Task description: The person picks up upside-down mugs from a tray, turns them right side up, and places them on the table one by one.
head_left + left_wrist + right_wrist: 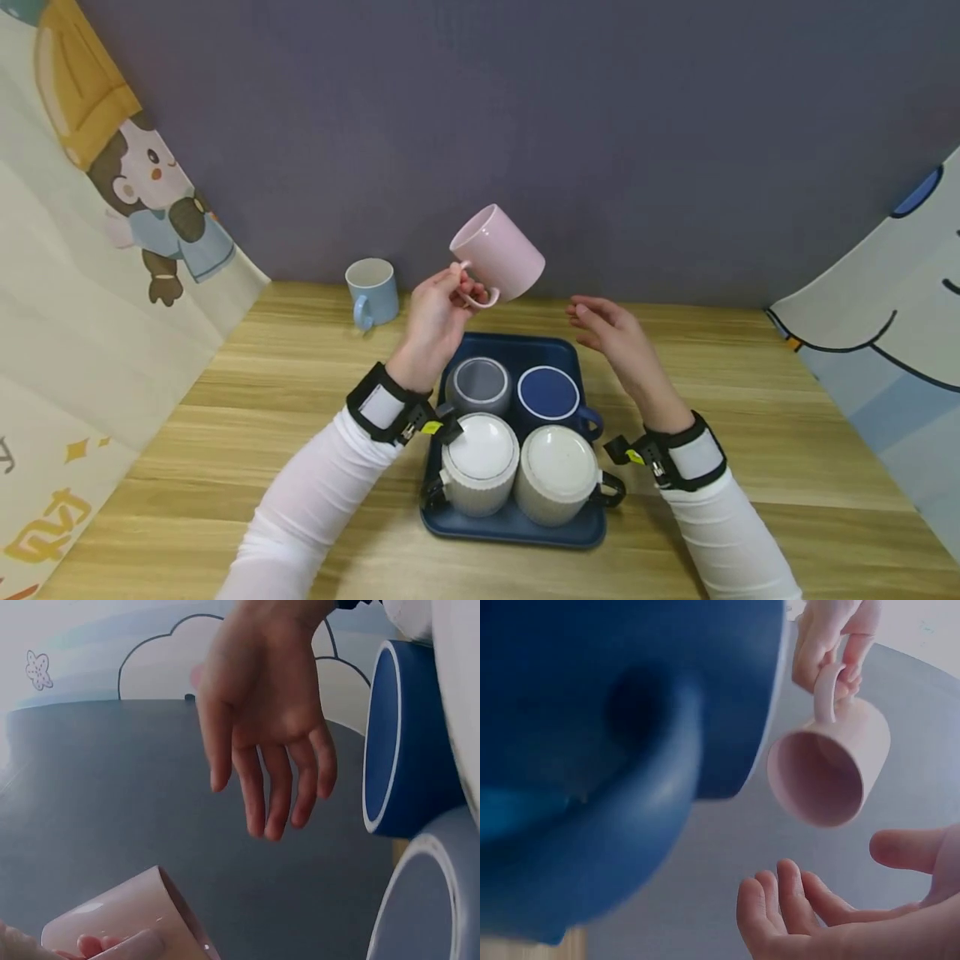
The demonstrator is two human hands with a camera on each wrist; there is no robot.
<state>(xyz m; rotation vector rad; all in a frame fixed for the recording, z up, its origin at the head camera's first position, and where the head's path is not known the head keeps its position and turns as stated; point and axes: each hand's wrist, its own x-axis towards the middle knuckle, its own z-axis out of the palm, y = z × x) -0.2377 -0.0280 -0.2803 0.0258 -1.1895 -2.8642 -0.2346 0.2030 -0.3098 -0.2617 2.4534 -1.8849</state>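
Observation:
A pink mug hangs tilted in the air behind the tray, its mouth toward the upper left in the head view. My left hand grips it by the handle. To its right, my right hand is held up with loosely bent fingers and touches nothing. In the right wrist view the pink mug shows its hollow inside, apart from the right fingers. Below both hands, a grey mug and a dark blue mug stand upside down on a blue tray.
Two whitish ribbed mugs, the left one and the right one, stand upside down at the tray's front, with dark handles outward. A light blue mug stands upright at the table's back left. A grey partition rises behind the wooden table.

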